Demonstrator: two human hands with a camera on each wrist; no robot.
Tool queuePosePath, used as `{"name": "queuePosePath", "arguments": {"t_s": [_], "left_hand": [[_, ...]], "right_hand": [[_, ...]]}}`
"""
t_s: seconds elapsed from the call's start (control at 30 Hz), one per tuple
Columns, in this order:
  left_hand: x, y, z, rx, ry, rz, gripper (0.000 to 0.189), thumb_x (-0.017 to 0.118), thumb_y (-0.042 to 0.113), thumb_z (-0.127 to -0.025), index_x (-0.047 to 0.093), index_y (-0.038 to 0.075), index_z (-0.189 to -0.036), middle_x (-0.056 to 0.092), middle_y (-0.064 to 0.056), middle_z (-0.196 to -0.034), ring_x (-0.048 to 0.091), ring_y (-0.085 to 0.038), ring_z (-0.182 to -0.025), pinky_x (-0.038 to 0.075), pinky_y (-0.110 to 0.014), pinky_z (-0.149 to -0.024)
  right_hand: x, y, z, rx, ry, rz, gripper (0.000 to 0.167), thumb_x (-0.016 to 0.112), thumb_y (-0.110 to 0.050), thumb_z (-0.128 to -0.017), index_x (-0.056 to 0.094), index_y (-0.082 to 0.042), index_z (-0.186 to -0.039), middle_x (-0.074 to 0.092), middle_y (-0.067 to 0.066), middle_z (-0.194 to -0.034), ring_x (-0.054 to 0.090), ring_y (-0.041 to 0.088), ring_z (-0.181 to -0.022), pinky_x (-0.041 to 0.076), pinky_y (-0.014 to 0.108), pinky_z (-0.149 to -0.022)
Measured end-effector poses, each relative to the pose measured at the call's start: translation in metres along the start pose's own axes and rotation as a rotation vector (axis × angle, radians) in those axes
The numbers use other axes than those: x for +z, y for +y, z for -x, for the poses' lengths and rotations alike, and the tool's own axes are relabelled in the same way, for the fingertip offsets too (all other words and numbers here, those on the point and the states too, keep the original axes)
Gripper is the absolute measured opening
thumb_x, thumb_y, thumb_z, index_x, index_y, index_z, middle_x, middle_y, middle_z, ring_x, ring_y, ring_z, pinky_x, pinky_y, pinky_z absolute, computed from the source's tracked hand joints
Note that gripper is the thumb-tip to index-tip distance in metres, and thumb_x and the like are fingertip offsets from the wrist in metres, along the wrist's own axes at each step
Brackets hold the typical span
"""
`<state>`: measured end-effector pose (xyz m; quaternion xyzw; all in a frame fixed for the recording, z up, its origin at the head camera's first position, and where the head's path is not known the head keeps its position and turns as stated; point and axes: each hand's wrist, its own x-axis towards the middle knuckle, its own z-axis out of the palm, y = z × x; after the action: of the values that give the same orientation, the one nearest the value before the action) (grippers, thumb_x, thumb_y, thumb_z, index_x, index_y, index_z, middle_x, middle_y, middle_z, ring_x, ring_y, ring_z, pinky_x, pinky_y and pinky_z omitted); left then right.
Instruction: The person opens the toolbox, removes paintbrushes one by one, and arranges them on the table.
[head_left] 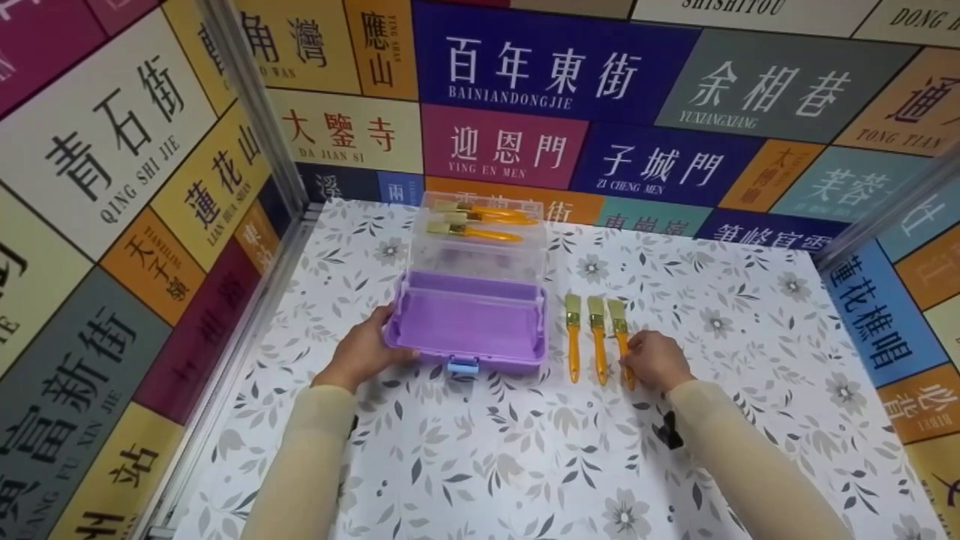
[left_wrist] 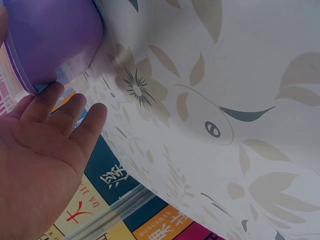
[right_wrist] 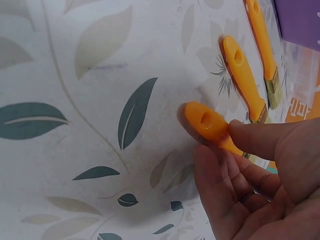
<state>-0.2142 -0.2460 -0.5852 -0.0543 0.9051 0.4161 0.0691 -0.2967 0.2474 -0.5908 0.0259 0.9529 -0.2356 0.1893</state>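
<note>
A purple plastic box (head_left: pixel 472 319) with a blue latch (head_left: pixel 463 365) stands with its clear lid (head_left: pixel 480 255) swung back. My left hand (head_left: pixel 367 349) holds the box's left end, thumb by the front corner and other fingers along the side. In the left wrist view, fingertips meet the rim of the purple box (left_wrist: pixel 55 35). Three paintbrushes with orange handles lie side by side right of the box. My right hand (head_left: pixel 658 358) pinches the handle of the rightmost paintbrush (head_left: pixel 622 334) between thumb and fingers; the right wrist view shows the tip of that paintbrush's handle (right_wrist: pixel 205 120) sticking out.
Left of the held brush are the middle paintbrush (head_left: pixel 598 341) and the left paintbrush (head_left: pixel 573 337). More orange-handled paintbrushes (head_left: pixel 480 231) lie in the clear lid. A floral-patterned table (head_left: pixel 480 450) carries everything, with walls of coloured street-name panels (head_left: pixel 555 64) behind and beside it.
</note>
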Motion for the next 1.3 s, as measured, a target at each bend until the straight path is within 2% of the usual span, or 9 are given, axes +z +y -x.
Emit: {"name": "queuePosePath", "arguments": {"t_s": [0.2,0.47,0.53,0.7,0.77,1.03,1.3], "left_hand": [[0.001,-0.001,0.000,0.015,-0.004,0.004,0.098,0.089,0.041,-0.072,0.039,0.016,-0.152,0.053,-0.014,-0.143,0.049,-0.036,-0.130,0.038,-0.053,-0.107],[0.001,-0.001,0.000,0.026,-0.003,-0.012,0.099,0.088,0.044,-0.072,0.038,0.015,-0.153,0.052,-0.014,-0.144,0.049,-0.035,-0.130,0.038,-0.053,-0.108],[0.001,-0.001,0.000,0.025,-0.004,-0.011,0.099,0.088,0.044,-0.072,0.038,0.015,-0.153,0.052,-0.014,-0.144,0.049,-0.035,-0.130,0.038,-0.053,-0.108],[0.000,0.000,0.000,0.019,-0.011,0.008,0.099,0.089,0.041,-0.072,0.038,0.014,-0.152,0.051,-0.014,-0.145,0.048,-0.036,-0.131,0.037,-0.054,-0.109],[0.000,0.000,0.000,0.020,-0.010,0.013,0.099,0.089,0.041,-0.072,0.038,0.014,-0.152,0.051,-0.014,-0.145,0.048,-0.035,-0.131,0.037,-0.054,-0.109],[0.001,-0.002,0.000,0.030,-0.006,0.004,0.099,0.089,0.041,-0.072,0.038,0.012,-0.152,0.052,-0.015,-0.144,0.048,-0.036,-0.131,0.037,-0.054,-0.109],[0.001,0.000,0.000,0.019,-0.009,-0.004,0.099,0.089,0.041,-0.072,0.038,0.012,-0.152,0.051,-0.016,-0.144,0.048,-0.036,-0.131,0.037,-0.054,-0.108]], "right_hand": [[-0.007,0.002,0.006,0.010,0.010,-0.013,0.034,0.066,-0.020,-0.094,0.061,0.003,-0.118,0.064,0.018,-0.104,0.061,0.027,-0.078,0.052,0.034,-0.060],[-0.022,0.006,0.022,-0.092,0.065,0.026,0.038,0.063,-0.024,-0.095,0.062,0.004,-0.121,0.067,0.022,-0.108,0.064,0.031,-0.089,0.055,0.046,-0.075],[-0.027,0.007,0.029,-0.139,0.084,0.032,0.039,0.064,-0.023,-0.095,0.062,0.005,-0.122,0.068,0.022,-0.105,0.065,0.029,-0.085,0.056,0.045,-0.071],[-0.036,0.006,0.053,-0.231,0.114,0.001,0.041,0.065,-0.022,-0.095,0.060,0.006,-0.124,0.069,0.019,-0.097,0.062,0.021,-0.058,0.053,0.037,-0.049],[-0.039,0.004,0.062,-0.254,0.128,-0.006,0.039,0.065,-0.022,-0.095,0.061,0.005,-0.123,0.068,0.017,-0.096,0.060,0.019,-0.055,0.052,0.035,-0.047],[-0.044,-0.003,0.094,-0.369,0.213,0.067,0.031,0.069,-0.021,-0.093,0.067,0.000,-0.116,0.071,0.007,-0.091,0.066,0.021,-0.074,0.054,0.044,-0.067],[-0.046,-0.013,0.123,-0.433,0.235,0.050,0.027,0.071,-0.018,-0.092,0.068,-0.003,-0.114,0.070,0.000,-0.088,0.067,0.014,-0.072,0.054,0.038,-0.064]]}}
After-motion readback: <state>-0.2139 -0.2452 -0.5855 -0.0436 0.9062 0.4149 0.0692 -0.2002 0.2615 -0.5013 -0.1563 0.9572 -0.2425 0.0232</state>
